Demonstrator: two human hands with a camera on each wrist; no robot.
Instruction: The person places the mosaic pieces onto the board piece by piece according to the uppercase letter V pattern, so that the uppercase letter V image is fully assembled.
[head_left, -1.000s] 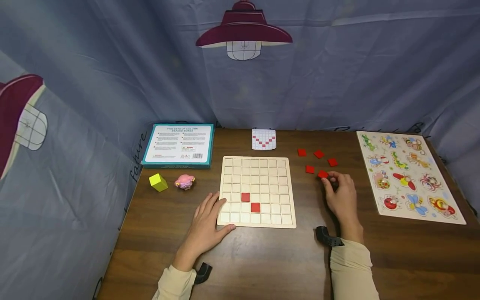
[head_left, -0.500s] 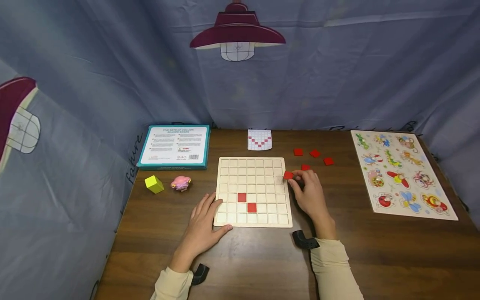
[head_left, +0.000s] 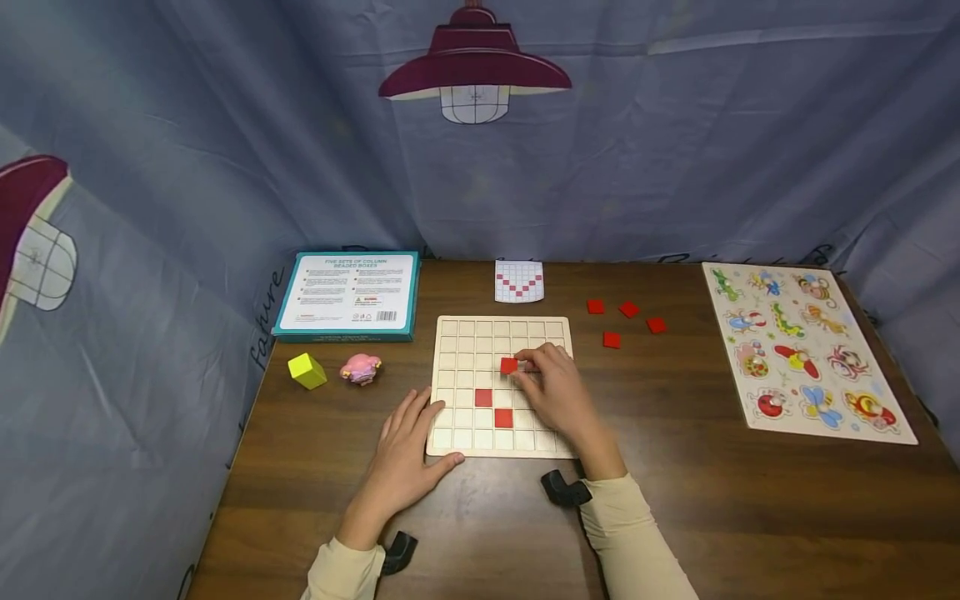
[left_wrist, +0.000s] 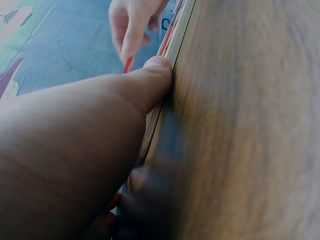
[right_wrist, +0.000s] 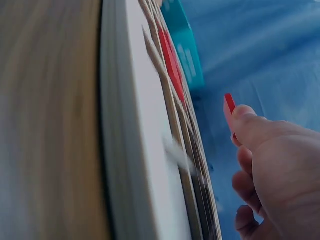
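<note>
My right hand pinches a red square tile between thumb and fingertips, held above the middle of a wooden grid board. In the right wrist view that tile stands on edge, apart from the board's surface. Two other red tiles lie in board cells, one up and left of the other. My left hand rests at the board's left edge, fingers extended, with the thumb at its near corner. The left wrist view shows that thumb against the board's side.
Several loose red tiles lie right of the board. Behind it stands a small pattern card with a red V. A teal-edged box, yellow cube and pink toy are at left; an insect puzzle board lies far right.
My right hand has picked up a red tile from the loose group and carried it left over the board. My left hand has stayed at the board's edge.
</note>
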